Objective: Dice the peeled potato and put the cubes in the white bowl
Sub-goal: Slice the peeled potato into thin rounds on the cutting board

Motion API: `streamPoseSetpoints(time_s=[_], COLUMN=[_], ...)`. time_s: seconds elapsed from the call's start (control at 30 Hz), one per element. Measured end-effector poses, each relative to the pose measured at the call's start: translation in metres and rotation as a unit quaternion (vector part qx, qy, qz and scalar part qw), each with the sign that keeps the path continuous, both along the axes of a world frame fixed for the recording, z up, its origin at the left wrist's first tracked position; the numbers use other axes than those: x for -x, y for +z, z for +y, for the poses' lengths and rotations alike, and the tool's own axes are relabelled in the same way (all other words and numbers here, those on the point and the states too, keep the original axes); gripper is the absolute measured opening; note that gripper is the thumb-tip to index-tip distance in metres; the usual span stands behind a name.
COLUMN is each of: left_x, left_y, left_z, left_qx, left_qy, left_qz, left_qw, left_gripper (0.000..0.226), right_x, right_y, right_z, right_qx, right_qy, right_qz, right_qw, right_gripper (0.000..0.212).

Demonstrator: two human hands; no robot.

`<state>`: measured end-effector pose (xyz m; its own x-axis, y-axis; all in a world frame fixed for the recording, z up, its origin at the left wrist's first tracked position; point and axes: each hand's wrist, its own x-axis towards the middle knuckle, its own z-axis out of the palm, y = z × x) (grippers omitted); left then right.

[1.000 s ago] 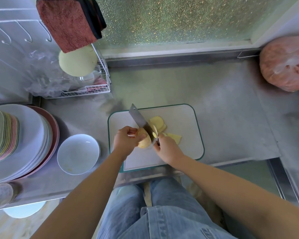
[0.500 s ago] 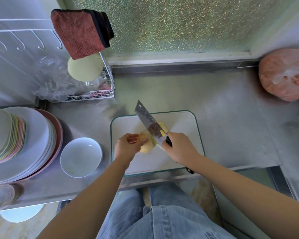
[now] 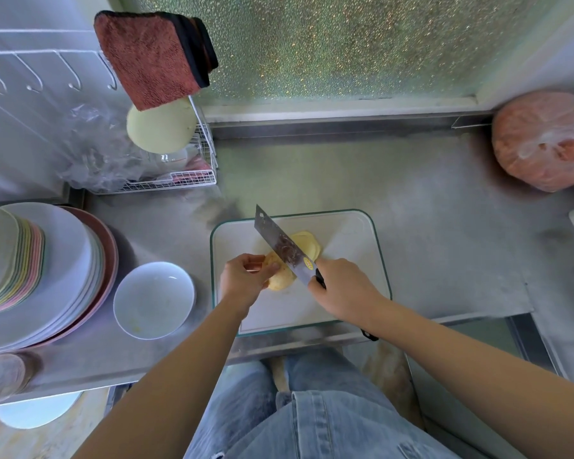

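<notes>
A peeled yellow potato (image 3: 280, 279) lies on the white cutting board (image 3: 345, 246) with its green rim. My left hand (image 3: 242, 281) grips the potato from the left, fingers curled over its top. My right hand (image 3: 340, 288) holds the black handle of a cleaver (image 3: 282, 248), whose blade lies flat-side up across the potato, tip pointing to the far left. Cut potato slices (image 3: 309, 246) lie just beyond the blade. The white bowl (image 3: 153, 299) stands left of the board and holds no cubes.
A stack of plates (image 3: 47, 276) sits at the left edge, beside the bowl. A wire rack (image 3: 179, 177) with a red cloth and clear plastic stands at the back left. A bagged orange bundle (image 3: 544, 144) lies at the far right. The steel counter's front edge runs just below the board.
The cleaver rose from its cut in the potato and now shows its flat side, tilted over the potato. My right hand shifted right; my left hand kept its hold.
</notes>
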<state>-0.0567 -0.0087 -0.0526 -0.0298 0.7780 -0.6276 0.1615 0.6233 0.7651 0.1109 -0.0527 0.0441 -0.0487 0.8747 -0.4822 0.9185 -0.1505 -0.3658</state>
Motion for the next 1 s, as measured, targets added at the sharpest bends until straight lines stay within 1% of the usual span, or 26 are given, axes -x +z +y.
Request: streamPoseSetpoints(time_s=[0.13,0.37,0.57,0.7,0.83,1.0], left_x=[0.000,0.000,-0.001,-0.001,0.000,0.000], left_y=[0.001,0.000,0.001,0.001,0.000,-0.001], left_z=[0.000,0.001,0.003,0.002,0.003,0.002], left_qx=[-0.002,0.000,-0.003,0.000,0.006,0.005], left_qy=[-0.001,-0.004,-0.004,-0.003,0.001,-0.002], left_qz=[-0.002,-0.001,0.005,0.000,-0.009,-0.008], left_qw=[1.000,1.000,1.000,1.000,1.000,1.000], left_gripper=[0.033,0.031,0.029,0.029,0.029,0.029], right_x=[0.002,0.006,0.015,0.020,0.022,0.018], right_y=[0.003,0.004,-0.014,-0.037,-0.061,-0.073], right_z=[-0.001,0.004,0.007,0.007,0.003,-0.007], right_qx=[0.008,0.036,0.053,0.040,0.024,-0.005], right_qy=[0.000,0.004,0.009,-0.002,-0.028,-0.036], right_qz=[-0.014,-0.012,-0.021,-0.018,-0.008,0.010], right_qw=[1.000,0.999,0.998,0.999,0.999,0.999], right_gripper=[0.036,0.033,0.033,0.015,0.024,0.018])
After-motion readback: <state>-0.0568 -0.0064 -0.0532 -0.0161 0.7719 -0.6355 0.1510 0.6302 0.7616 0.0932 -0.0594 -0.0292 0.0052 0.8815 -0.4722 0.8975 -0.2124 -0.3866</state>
